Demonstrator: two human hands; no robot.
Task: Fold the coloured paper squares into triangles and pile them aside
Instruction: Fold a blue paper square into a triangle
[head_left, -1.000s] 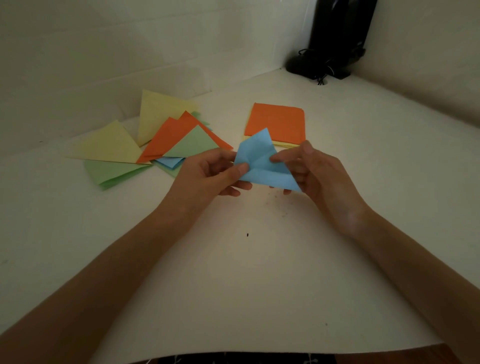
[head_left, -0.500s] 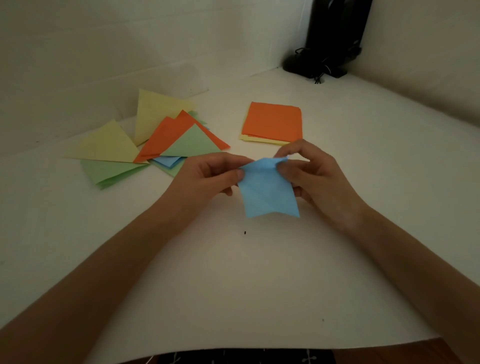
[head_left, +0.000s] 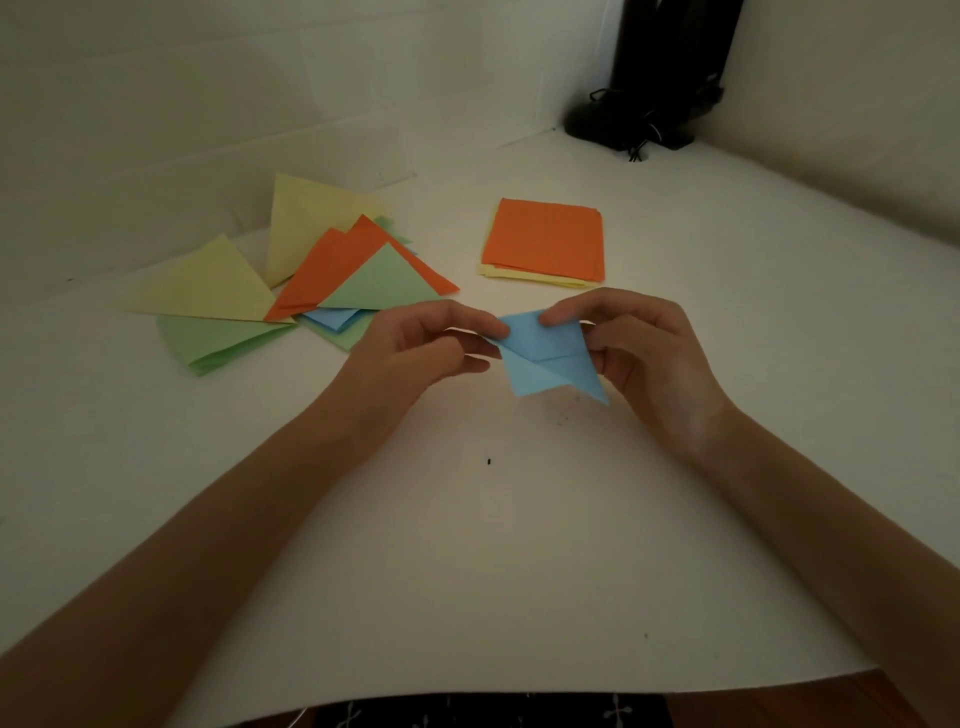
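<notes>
- Blue paper (head_left: 545, 358): thin matte sheet, part folded, sharp creases across it, two pointed flaps hanging at its near side. Held mid worktop; cannot tell if the tips touch the surface.
- Left hand (head_left: 415, 348): thumb and forefinger pinch the paper's left corner, other fingers curled under.
- Right hand (head_left: 644, 353): thumb and forefinger pinch the paper's top right edge, remaining fingers curled behind the sheet.
- Worktop (head_left: 467, 545): white, smooth, matte, a few dark specks near the middle.
- Stack of squares (head_left: 545, 239): flat, orange sheet on top, pale yellow sheets showing at its near and left edges. Lies toward the far edge, just beyond the hands.
- Pile of triangles (head_left: 311, 280): folded, crisp edges, yellow, orange, green and blue, loosely overlapped. Far left of the worktop, close to the back wall, well apart from the stack.
- Black object (head_left: 660, 78): dark, upright, cables at its base, in the far right corner.
- Dark patterned fabric (head_left: 493, 712) shows below the near edge.
</notes>
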